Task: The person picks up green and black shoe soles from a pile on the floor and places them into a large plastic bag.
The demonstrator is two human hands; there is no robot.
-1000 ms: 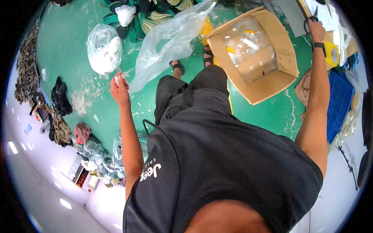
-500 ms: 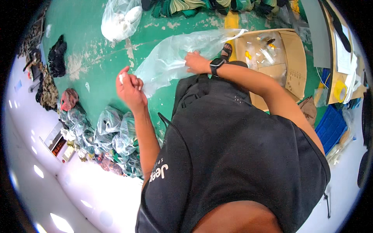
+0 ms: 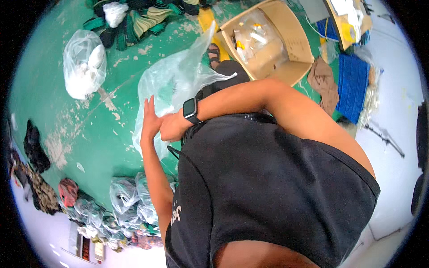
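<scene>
A large clear plastic bag (image 3: 165, 85) spreads limp in front of me, with one corner pointing up and another trailing over my dark trousers. My left hand (image 3: 151, 121) is upright beside it, two fingers stretched out and the others partly hidden. Against its palm presses my right hand (image 3: 172, 127), closed in a fist, with a black watch (image 3: 190, 110) on the wrist. Bag film shows around and below both hands. The right fist appears to grip the bag, though its fingertips are out of sight.
An open cardboard box (image 3: 297, 49) with clear bags and small yellow pieces inside stands ahead right. A knotted clear bag of white items (image 3: 85, 67) lies ahead left. Filled plastic bags (image 3: 125, 196) crowd the left. Beyond the box are a brown cloth (image 3: 324, 82) and a blue stack (image 3: 351, 87).
My hands were apart and now meet at the left. The right hand has come left and nearer to me, pulling the bag along. The view has shifted, so the box appears farther left.
</scene>
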